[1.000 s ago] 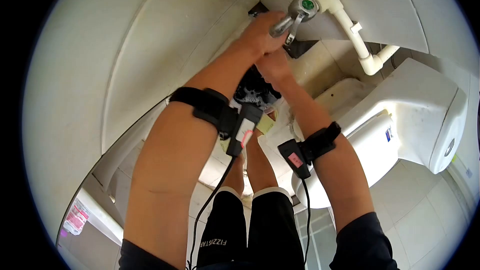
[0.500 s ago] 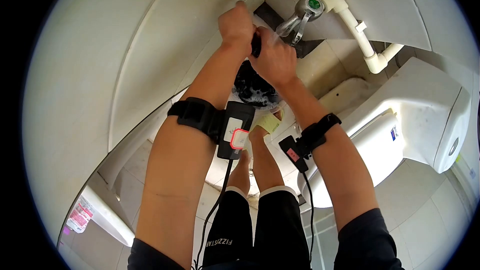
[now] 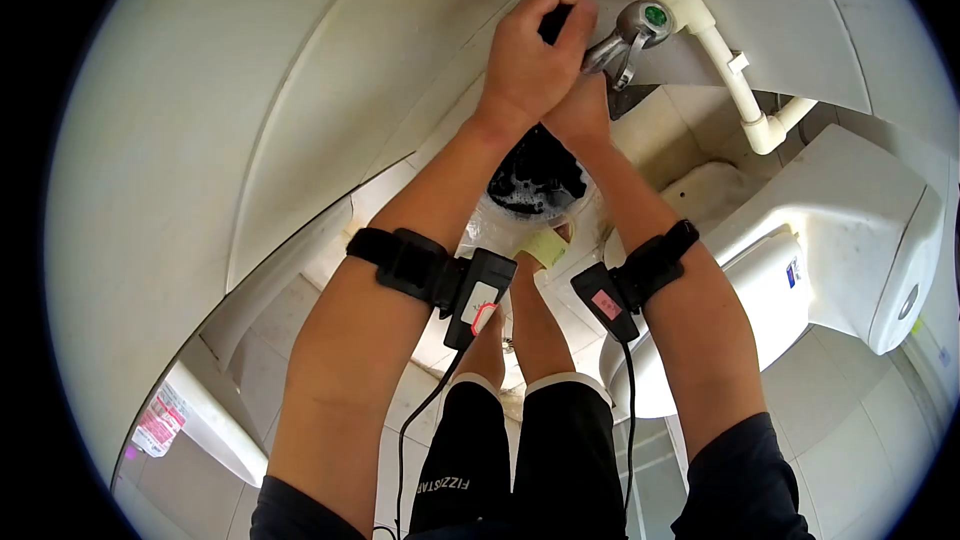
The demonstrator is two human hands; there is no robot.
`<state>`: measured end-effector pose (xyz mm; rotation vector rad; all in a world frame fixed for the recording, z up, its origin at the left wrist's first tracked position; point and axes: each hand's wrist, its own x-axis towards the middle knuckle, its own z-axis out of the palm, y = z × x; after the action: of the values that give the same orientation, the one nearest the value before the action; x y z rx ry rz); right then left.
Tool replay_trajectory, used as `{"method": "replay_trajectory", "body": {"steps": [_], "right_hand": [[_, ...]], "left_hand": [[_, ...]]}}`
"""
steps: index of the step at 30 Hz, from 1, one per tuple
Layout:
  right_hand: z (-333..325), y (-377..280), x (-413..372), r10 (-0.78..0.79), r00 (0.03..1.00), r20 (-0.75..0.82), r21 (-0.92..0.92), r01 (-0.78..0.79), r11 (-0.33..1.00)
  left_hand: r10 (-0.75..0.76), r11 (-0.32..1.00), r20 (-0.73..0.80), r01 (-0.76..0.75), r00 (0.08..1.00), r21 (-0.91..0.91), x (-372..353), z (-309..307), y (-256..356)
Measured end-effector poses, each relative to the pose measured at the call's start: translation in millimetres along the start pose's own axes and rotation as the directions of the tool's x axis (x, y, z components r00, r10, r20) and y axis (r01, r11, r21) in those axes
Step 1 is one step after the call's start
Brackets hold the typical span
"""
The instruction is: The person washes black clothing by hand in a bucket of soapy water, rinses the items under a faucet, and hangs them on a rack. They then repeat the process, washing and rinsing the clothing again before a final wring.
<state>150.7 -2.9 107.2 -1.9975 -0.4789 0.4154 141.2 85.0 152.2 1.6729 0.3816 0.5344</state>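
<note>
I'm looking down over both arms, and the wash looks about midway to me. The dark cloth (image 3: 535,172) sits bunched in the basin (image 3: 592,212) on the floor, directly below the hands, with white suds (image 3: 520,204) along its near edge. So the soaping seems done, while rinsing and wringing are left, judging by that foam. The left hand (image 3: 528,58) is raised to the tap (image 3: 636,26) and clenched around a small dark piece (image 3: 556,20), right against the metal spout. I can't make out whether that piece is cloth or something else. The right hand (image 3: 582,112) is tucked just beneath and behind the left one, with its fingers hidden, so I cannot tell whether it grips anything. I see no clear stream from the tap either. The white pipe (image 3: 722,62) runs from the tap down the wall to an elbow. The toilet (image 3: 850,230) crowds in close on the right, its bowl just beside the basin. A yellow slipper (image 3: 546,246) pokes out at the basin's near rim, next to my bare legs. The strapped sensor units on the left wrist (image 3: 478,296) and right wrist (image 3: 606,304) trail cables that hang near the basin, and these could dip towards the water. It's a tight corner, with wall on the left and toilet on the right.
</note>
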Motion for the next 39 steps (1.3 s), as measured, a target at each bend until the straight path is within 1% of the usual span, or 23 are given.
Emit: {"method": "replay_trajectory", "body": {"steps": [3,4,5,6,8,10,12,13,15,16,17,18,19,20,21,23,24,27,29,30,32,37,39], "right_hand": [[-0.1,8.1,2.8,-0.016,1.000,0.005,0.184,0.014,0.983],[-4.7,-0.3,0.0,0.140,0.987,0.075,0.219,-0.153,0.964],[-8.6,-5.5,-7.4,0.295,0.944,0.150,0.240,-0.324,0.915],[-11.8,-8.8,-17.2,0.300,0.942,0.150,0.234,-0.328,0.915],[-15.9,-13.3,-27.1,0.446,0.810,0.381,0.448,-0.584,0.677],[-18.3,-5.0,-33.8,0.512,0.765,0.390,0.410,-0.642,0.648],[-16.1,5.1,-41.6,0.581,0.710,0.398,0.371,-0.704,0.606],[-15.5,8.4,-41.5,0.591,0.727,0.350,0.352,-0.687,0.636],[-9.2,20.0,-40.4,0.600,0.742,0.298,0.332,-0.670,0.664],[-0.9,23.8,-40.8,0.381,0.918,0.110,0.289,-0.396,0.871],[2.9,28.1,-41.9,0.098,0.994,-0.055,0.180,-0.086,0.980],[0.6,33.6,-43.0,0.097,0.994,-0.058,0.178,-0.085,0.980],[-7.0,23.0,-41.8,0.137,0.991,0.012,0.149,-0.137,0.979],[-13.3,13.8,-39.6,0.179,0.981,0.080,0.118,-0.187,0.975],[-19.5,8.6,-35.3,0.179,0.981,0.079,0.119,-0.188,0.975],[-29.9,3.2,-27.9,0.534,0.722,0.439,0.134,-0.641,0.756],[-29.3,1.3,-27.9,0.536,0.721,0.438,0.135,-0.643,0.754],[-24.9,4.8,-24.8,0.494,0.790,0.363,0.325,-0.604,0.728],[-17.2,15.5,-24.5,0.215,0.969,0.123,0.134,-0.231,0.964],[-12.6,20.3,-28.2,0.216,0.968,0.124,0.135,-0.233,0.963],[-6.3,16.3,-31.9,0.083,0.990,-0.110,-0.019,-0.086,0.996],[8.1,15.8,-19.1,-0.030,0.987,-0.159,0.099,0.046,0.994],[9.3,16.2,-15.5,-0.029,0.994,-0.106,0.071,0.037,0.997]], "left_hand": [[0.055,0.998,-0.088,-0.052,0.995,0.043,-5.6,3.8,-11.2],[0.058,0.998,-0.093,-0.054,0.994,0.039,-7.4,3.9,-7.8],[-0.163,0.987,-0.098,0.163,0.982,-0.007,-14.6,3.2,-2.0],[-0.377,0.926,-0.090,0.374,0.922,-0.053,-19.5,2.4,2.9],[-0.391,0.920,-0.047,0.389,0.919,-0.042,-23.8,0.2,-13.6],[-0.411,0.911,-0.003,0.411,0.912,-0.027,-29.8,1.8,-29.3],[-0.329,0.933,0.079,0.311,0.941,0.180,-37.5,6.7,-38.2],[-0.332,0.932,0.083,0.314,0.940,0.180,-41.4,10.6,-37.7],[-0.092,0.914,-0.119,0.131,0.989,0.384,-46.8,18.2,-36.2],[-0.092,0.915,-0.117,0.130,0.989,0.382,-45.4,19.0,-37.1],[-0.240,0.938,-0.152,0.269,0.959,0.218,-42.5,17.9,-38.4],[-0.384,0.917,-0.161,0.396,0.909,0.046,-38.6,16.1,-39.8],[-0.383,0.918,-0.159,0.395,0.910,0.044,-33.8,12.6,-39.9],[-0.608,0.771,-0.089,0.559,0.789,-0.305,-28.5,7.2,-39.4],[-0.766,0.487,0.063,0.641,0.640,-0.593,-25.3,2.7,-38.5],[-0.740,0.469,0.111,0.627,0.664,-0.622,-25.7,0.9,-38.8],[-0.696,0.528,0.069,0.573,0.715,-0.627,-26.5,3.2,-38.6],[-0.619,0.609,-0.005,0.475,0.786,-0.635,-28.3,10.7,-33.9],[-0.591,0.635,-0.038,0.436,0.806,-0.637,-27.6,10.7,-31.7],[-0.571,0.655,-0.050,0.418,0.819,-0.629,-26.7,9.7,-31.0],[-0.548,0.673,-0.063,0.395,0.834,-0.626,-19.3,10.4,-21.8],[-0.691,0.577,-0.067,0.492,0.720,-0.652,-6.5,-3.1,-20.4],[-0.606,0.610,-0.024,0.445,0.795,-0.656,-6.4,-14.7,-19.7]]}}
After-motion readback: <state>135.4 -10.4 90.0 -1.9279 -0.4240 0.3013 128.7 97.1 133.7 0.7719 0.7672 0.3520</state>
